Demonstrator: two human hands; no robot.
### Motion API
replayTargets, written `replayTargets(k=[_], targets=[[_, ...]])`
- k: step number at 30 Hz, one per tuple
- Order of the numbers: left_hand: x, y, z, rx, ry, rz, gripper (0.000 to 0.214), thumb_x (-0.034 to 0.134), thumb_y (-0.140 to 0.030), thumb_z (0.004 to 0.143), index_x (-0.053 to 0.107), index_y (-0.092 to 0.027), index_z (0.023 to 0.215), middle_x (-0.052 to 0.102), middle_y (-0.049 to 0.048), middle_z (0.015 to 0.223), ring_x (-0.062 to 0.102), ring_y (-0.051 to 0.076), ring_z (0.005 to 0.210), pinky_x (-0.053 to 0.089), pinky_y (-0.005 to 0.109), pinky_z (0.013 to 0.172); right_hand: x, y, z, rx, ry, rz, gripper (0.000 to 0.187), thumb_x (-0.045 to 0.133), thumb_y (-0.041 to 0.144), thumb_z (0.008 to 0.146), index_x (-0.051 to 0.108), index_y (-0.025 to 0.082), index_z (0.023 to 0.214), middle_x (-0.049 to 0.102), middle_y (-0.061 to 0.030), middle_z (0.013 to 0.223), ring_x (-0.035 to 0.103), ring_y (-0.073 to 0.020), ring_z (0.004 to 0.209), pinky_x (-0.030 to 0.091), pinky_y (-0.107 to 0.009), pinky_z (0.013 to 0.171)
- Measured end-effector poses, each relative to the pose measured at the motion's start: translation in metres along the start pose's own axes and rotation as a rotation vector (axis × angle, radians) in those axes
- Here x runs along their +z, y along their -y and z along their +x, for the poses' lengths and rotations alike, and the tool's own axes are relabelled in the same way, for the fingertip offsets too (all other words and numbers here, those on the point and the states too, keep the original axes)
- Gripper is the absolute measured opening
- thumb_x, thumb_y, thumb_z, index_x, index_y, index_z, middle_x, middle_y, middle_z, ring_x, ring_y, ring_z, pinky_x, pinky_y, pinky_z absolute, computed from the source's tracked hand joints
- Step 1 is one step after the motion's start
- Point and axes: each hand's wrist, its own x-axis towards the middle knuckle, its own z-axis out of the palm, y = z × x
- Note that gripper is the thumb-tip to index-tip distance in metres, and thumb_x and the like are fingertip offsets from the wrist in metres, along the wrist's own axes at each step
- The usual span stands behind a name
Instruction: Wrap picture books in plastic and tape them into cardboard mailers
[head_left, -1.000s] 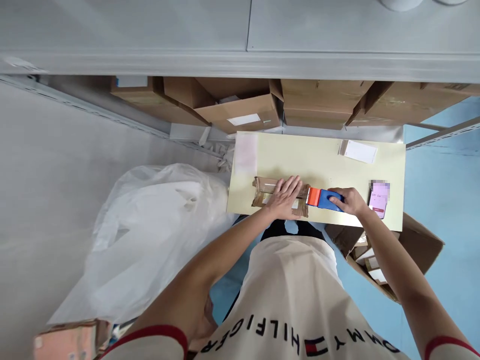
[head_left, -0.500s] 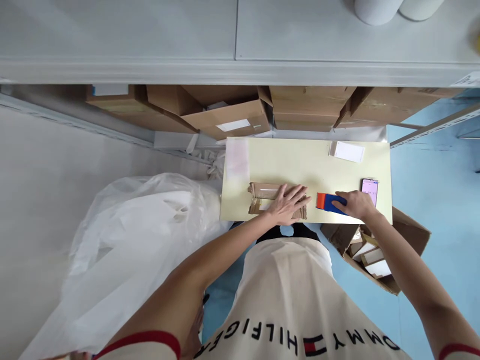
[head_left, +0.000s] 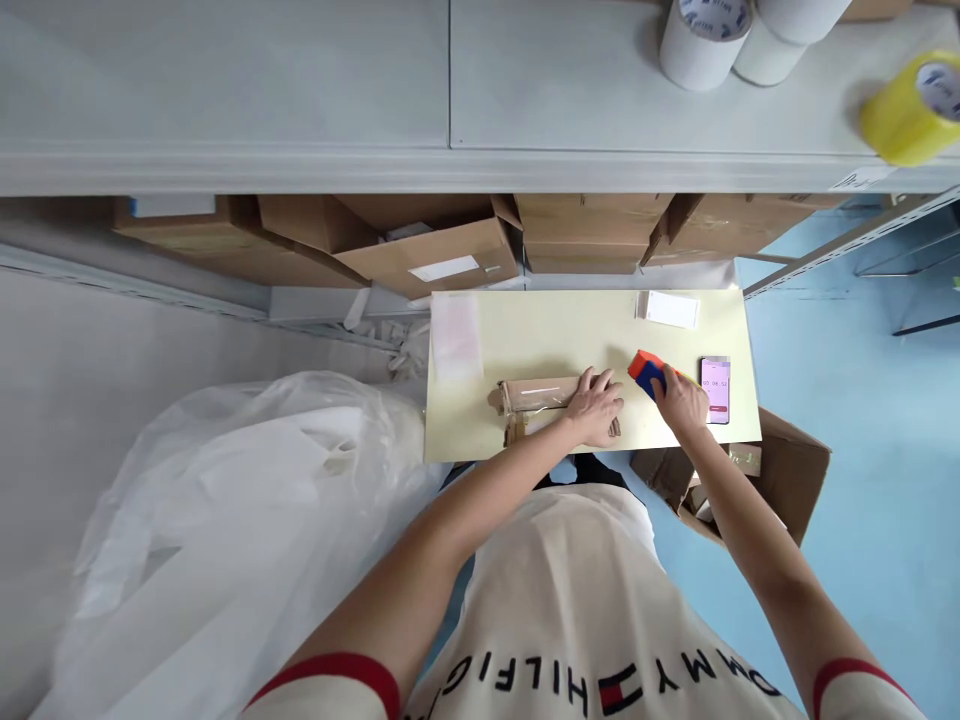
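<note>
head view: a cardboard package (head_left: 544, 392) lies by the table's (head_left: 555, 335) near edge, bare tabletop beyond; the left hand (head_left: 598, 408), fingers spread, rests on it. the right hand (head_left: 682, 402) grips a tape dispenser (head_left: 646, 370), angled more toward the far edge than before.

Soft, even, cool light covers my bench (head_left: 540, 335), from a source I cannot see. Beyond its far edge the boxes (head_left: 450, 245) sit dimmer, shaded under the shelf (head_left: 262, 90). A faint shadow lies just past my left hand (head_left: 596, 408). At the far left corner the sheet (head_left: 457, 335) looks smeared; my sleeves (head_left: 330, 692) stretch toward the lower frame edge.
</note>
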Motion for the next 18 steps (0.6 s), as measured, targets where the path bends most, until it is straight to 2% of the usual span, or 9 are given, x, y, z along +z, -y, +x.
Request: replayTargets(k=[2,4,6,8,10,12,14,16,18], targets=[[0.001,0.001,0.006,0.029,-0.025,-0.005,0.046,0.066,-0.045,0.069,0.072,-0.017,0.105,0.052,0.0140,0.139,0.028,0.041,0.138,0.013,0.060,0.115,0.020,-0.014,0.002,0.044,-0.076,0.070,0.045,0.035,0.026,0.097,0.047,0.008,0.136,0.070,-0.0193,0.101,0.064,-0.0281,0.089,0.044,-0.036,0.073],[0.003,0.004,0.010,0.058,-0.055,-0.010,0.055,0.067,-0.048,0.070,0.068,-0.016,0.114,0.044,0.0146,0.148,0.024,0.040,0.142,0.011,0.057,0.117,0.042,-0.020,0.002,0.069,-0.111,0.127,0.048,0.034,0.020,0.095,0.042,0.006,0.140,0.068,-0.0209,0.104,0.062,-0.0299,0.092,0.044,-0.039,0.077],[0.003,0.007,0.010,0.086,-0.072,-0.032,0.076,0.068,-0.056,0.069,0.056,-0.016,0.133,0.031,0.0157,0.157,0.018,0.039,0.146,0.010,0.054,0.118,0.062,-0.020,-0.002,0.071,-0.116,0.183,0.050,0.033,0.019,0.094,0.040,0.007,0.142,0.067,-0.0207,0.105,0.061,-0.0306,0.093,0.045,-0.042,0.079],[0.003,0.010,0.005,0.112,-0.072,-0.073,0.099,0.068,-0.064,0.067,0.038,-0.016,0.148,0.019,0.0168,0.161,0.012,0.038,0.148,0.009,0.053,0.119,0.076,-0.018,-0.006,0.058,-0.100,0.240,0.052,0.033,0.018,0.093,0.040,0.008,0.143,0.065,-0.0209,0.107,0.061,-0.0312,0.095,0.046,-0.045,0.081],[0.001,0.014,-0.010,0.098,-0.107,-0.127,0.104,0.065,-0.067,0.071,0.026,-0.017,0.153,0.013,0.0167,0.163,0.008,0.038,0.149,0.009,0.053,0.119,0.082,-0.017,-0.012,0.063,-0.116,0.287,0.052,0.037,0.019,0.091,0.042,0.008,0.142,0.062,-0.0228,0.115,0.058,-0.0340,0.105,0.044,-0.050,0.088],[0.001,0.023,-0.036,-0.012,-0.232,-0.194,0.092,0.055,-0.066,0.081,0.024,-0.018,0.153,0.012,0.0161,0.163,0.005,0.038,0.150,0.007,0.055,0.119,0.082,-0.017,-0.018,0.059,-0.183,0.364,0.054,0.041,0.024,0.091,0.042,0.009,0.142,0.055,-0.0251,0.129,0.050,-0.0376,0.120,0.039,-0.055,0.098],[0.007,0.036,-0.071,-0.231,-0.450,-0.288,0.085,0.046,-0.066,0.087,0.023,-0.018,0.153,0.010,0.0170,0.163,0.001,0.038,0.150,0.004,0.060,0.118,0.080,-0.015,-0.025,-0.017,-0.213,0.515,0.059,0.043,0.033,0.092,0.035,0.012,0.147,0.046,-0.0242,0.141,0.041,-0.0372,0.133,0.033,-0.057,0.106],[0.020,0.050,-0.106,-0.476,-0.659,-0.455,0.094,0.044,-0.072,0.085,0.015,-0.017,0.155,0.004,0.0170,0.164,-0.003,0.038,0.150,0.004,0.060,0.118,0.080,-0.009,-0.032,-0.199,-0.125,0.712,0.070,0.045,0.044,0.092,0.024,0.017,0.153,0.038,-0.0208,0.150,0.034,-0.0338,0.140,0.030,-0.055,0.111],[0.039,0.061,-0.133,-0.677,-0.748,-0.733,0.094,0.038,-0.076,0.084,0.015,-0.019,0.155,0.005,0.0138,0.164,-0.001,0.036,0.150,0.011,0.055,0.120,0.083,0.003,-0.038,-0.395,0.026,0.861,0.087,0.055,0.053,0.086,0.014,0.020,0.156,0.031,-0.0180,0.156,0.028,-0.0323,0.145,0.029,-0.052,0.113]])
